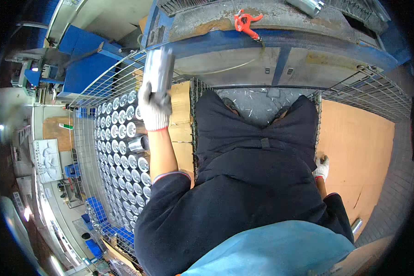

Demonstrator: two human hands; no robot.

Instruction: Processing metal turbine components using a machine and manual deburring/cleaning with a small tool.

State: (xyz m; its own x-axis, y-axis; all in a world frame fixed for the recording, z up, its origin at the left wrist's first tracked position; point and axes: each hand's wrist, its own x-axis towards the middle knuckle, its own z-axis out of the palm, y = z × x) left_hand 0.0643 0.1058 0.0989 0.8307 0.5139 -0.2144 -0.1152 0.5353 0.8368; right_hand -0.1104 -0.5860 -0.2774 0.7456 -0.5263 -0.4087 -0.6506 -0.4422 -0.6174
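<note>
Bright bare metal marks the thing in hand: a shiny silver metal cylinder (158, 69), a tube-shaped part, stands up out of the left hand (154, 108), which wears a white knit work glove with a red cuff. The gloved fingers wrap round the cylinder's lower end and press against it, so the hand is closed on the part; the upper end is blurred, so its exact shape is hard to read. Its long axis runs from the fist up and away from the body, roughly in line with the forearm, and tilts a little toward the blue steel workbench (280, 50) ahead.

Directly below and to the left of this hand lies a wire mesh cage bin (85, 138) packed with rows of matching silver cylinders standing on end (124, 156), their slotted round tops facing up. One loose cylinder (137, 145) lies on its side across the rows, just under the wrist. The held part hangs above the far end of these rows, close to the cardboard liner (181, 115) at the bin's inner wall.

The right hand (322, 168), also in a white glove, is well apart, low at the person's side beside a brown cardboard sheet (359, 147) in a second wire cage. It seems to rest there with curled fingers; I cannot tell whether it grips anything. The left hand is far nearer to the stacked cylinders.
</note>
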